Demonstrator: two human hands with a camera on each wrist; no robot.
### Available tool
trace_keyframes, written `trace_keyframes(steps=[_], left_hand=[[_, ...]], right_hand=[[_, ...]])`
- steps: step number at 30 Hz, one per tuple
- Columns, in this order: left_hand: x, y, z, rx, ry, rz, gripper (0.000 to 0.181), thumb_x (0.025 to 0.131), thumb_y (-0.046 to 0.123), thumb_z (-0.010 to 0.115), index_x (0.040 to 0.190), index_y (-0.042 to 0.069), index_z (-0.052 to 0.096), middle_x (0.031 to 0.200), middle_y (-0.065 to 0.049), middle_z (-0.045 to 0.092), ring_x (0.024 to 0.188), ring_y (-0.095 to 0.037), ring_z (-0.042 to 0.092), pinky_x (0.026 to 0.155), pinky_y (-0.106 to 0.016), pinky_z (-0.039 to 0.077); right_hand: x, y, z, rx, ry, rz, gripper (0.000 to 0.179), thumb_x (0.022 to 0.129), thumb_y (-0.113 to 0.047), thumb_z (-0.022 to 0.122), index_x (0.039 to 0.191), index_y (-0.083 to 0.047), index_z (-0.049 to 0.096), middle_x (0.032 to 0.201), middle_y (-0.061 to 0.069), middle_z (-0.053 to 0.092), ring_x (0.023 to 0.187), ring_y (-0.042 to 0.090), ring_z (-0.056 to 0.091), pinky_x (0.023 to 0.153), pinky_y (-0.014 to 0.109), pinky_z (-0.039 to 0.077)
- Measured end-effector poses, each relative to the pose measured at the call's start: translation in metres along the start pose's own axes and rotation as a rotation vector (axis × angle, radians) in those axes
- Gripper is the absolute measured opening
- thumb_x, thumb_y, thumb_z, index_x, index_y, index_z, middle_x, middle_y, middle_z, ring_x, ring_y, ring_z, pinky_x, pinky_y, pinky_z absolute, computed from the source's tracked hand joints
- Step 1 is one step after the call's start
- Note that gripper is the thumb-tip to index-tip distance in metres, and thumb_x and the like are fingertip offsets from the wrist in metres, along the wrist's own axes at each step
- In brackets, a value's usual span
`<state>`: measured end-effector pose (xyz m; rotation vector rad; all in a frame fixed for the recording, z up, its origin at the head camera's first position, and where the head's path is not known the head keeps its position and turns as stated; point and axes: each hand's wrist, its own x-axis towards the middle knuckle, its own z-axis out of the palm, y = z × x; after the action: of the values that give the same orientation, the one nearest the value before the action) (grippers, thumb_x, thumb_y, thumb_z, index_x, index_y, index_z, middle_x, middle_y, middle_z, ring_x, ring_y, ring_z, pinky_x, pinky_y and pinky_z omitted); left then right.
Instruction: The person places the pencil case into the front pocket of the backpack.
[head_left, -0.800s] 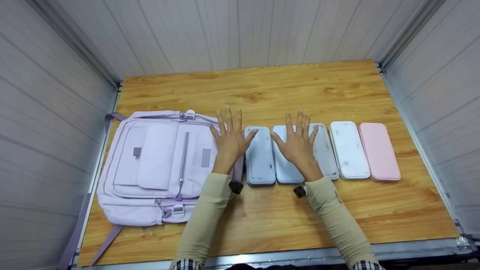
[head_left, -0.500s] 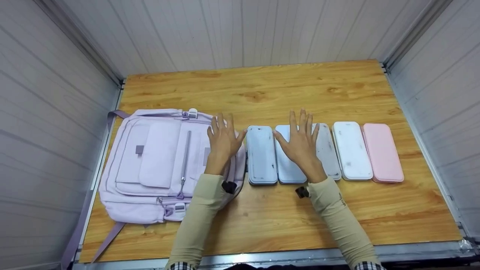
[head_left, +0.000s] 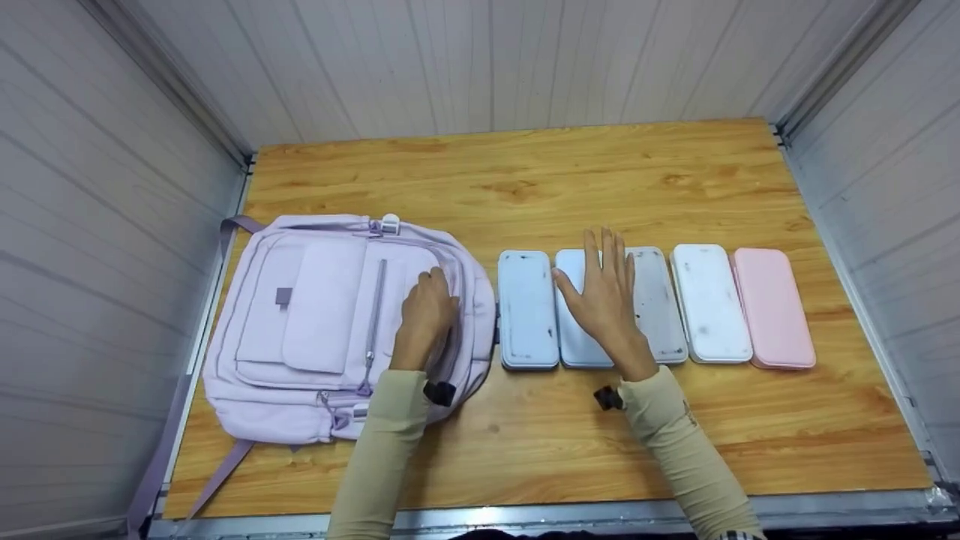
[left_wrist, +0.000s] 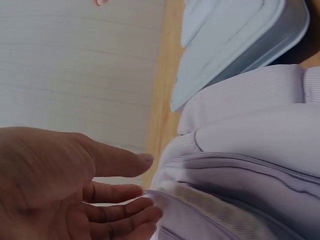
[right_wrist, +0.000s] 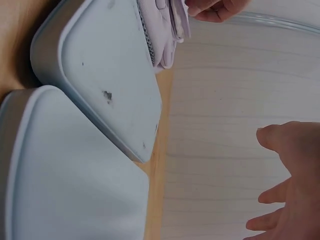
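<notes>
A lilac backpack [head_left: 322, 307] lies flat on the left of the table. My left hand [head_left: 429, 311] is over its right side, fingers curled at the edge of an unzipped compartment; the left wrist view shows the fingertips at the fabric edge and part of the opening. My right hand [head_left: 606, 300], fingers extended, is above a light blue pencil case [head_left: 577, 337] and a grey pencil case [head_left: 660, 322], holding nothing. Another blue pencil case [head_left: 527, 307] lies between the hands, close to the backpack.
A white pencil case [head_left: 711, 304] and a pink pencil case [head_left: 773, 307] continue the row to the right. Pale panels [head_left: 450, 67] wall the wooden table [head_left: 517, 180] at the back and sides. A backpack strap [head_left: 221, 476] hangs towards the front left edge.
My left hand has moved left from beside the blue pencil case onto the backpack, and its spread fingers have curled. The right hand stays over the cases with its fingers closer together.
</notes>
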<state>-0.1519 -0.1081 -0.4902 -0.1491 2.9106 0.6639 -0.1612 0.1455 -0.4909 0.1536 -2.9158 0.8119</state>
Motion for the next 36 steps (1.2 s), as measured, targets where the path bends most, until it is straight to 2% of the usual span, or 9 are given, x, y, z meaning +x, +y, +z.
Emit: trace_keyframes(steps=[4,8,13,18,23,29,36], left_hand=[[-0.003,-0.004,0.005,-0.021,-0.008,-0.008,0.026,0.089,0.005,0.051,0.112,-0.006,0.049,0.105,-0.026,0.059,0.094,-0.044,0.061,0.081,-0.053,0.049],[-0.005,-0.006,0.007,-0.048,-0.003,-0.033,0.028,0.087,0.002,0.046,0.114,-0.007,0.047,0.104,-0.028,0.059,0.095,-0.046,0.061,0.082,-0.054,0.048],[-0.007,-0.011,0.009,-0.094,-0.022,-0.016,0.026,0.085,0.001,0.043,0.109,-0.008,0.049,0.104,-0.029,0.059,0.097,-0.047,0.059,0.085,-0.054,0.046],[-0.008,-0.018,0.004,-0.188,-0.053,-0.002,0.018,0.082,-0.001,0.046,0.099,-0.003,0.052,0.099,-0.022,0.059,0.094,-0.04,0.059,0.084,-0.049,0.046],[-0.013,-0.023,-0.018,-0.267,-0.055,0.014,0.021,0.077,0.0,0.049,0.097,-0.002,0.054,0.097,-0.02,0.059,0.091,-0.037,0.057,0.084,-0.047,0.046],[-0.023,-0.028,-0.058,-0.299,0.004,0.035,0.021,0.077,0.001,0.051,0.098,-0.003,0.053,0.09,-0.016,0.057,0.084,-0.031,0.054,0.078,-0.044,0.046],[-0.036,-0.04,-0.105,-0.296,0.072,0.048,0.023,0.082,0.002,0.048,0.103,-0.005,0.054,0.09,-0.015,0.054,0.084,-0.03,0.053,0.074,-0.042,0.044]], right_hand=[[-0.005,0.002,0.005,0.028,0.098,-0.045,0.072,0.091,-0.04,0.058,0.148,-0.004,0.031,0.151,0.022,0.029,0.142,0.037,0.022,0.114,0.055,0.016],[-0.011,0.005,0.011,0.073,0.17,-0.072,0.065,0.09,-0.032,0.06,0.144,-0.002,0.038,0.145,0.021,0.037,0.138,0.035,0.031,0.112,0.052,0.023],[-0.018,0.009,0.017,0.106,0.194,-0.071,0.063,0.089,-0.027,0.061,0.143,-0.002,0.039,0.143,0.021,0.04,0.136,0.033,0.034,0.111,0.049,0.026],[-0.026,0.012,0.022,0.146,0.182,-0.071,0.063,0.089,-0.023,0.062,0.143,-0.002,0.039,0.144,0.021,0.039,0.137,0.033,0.034,0.111,0.049,0.026],[-0.035,0.01,0.028,0.181,0.114,-0.038,0.065,0.089,-0.024,0.062,0.145,-0.002,0.036,0.146,0.021,0.036,0.136,0.034,0.034,0.111,0.049,0.027],[-0.046,0.003,0.032,0.153,0.008,0.014,0.073,0.088,-0.032,0.062,0.148,-0.006,0.03,0.146,0.02,0.036,0.133,0.036,0.036,0.107,0.052,0.032],[-0.061,-0.006,0.042,0.225,-0.065,0.06,0.085,0.087,-0.034,0.064,0.151,-0.002,0.019,0.143,0.025,0.033,0.131,0.038,0.034,0.108,0.051,0.03]])
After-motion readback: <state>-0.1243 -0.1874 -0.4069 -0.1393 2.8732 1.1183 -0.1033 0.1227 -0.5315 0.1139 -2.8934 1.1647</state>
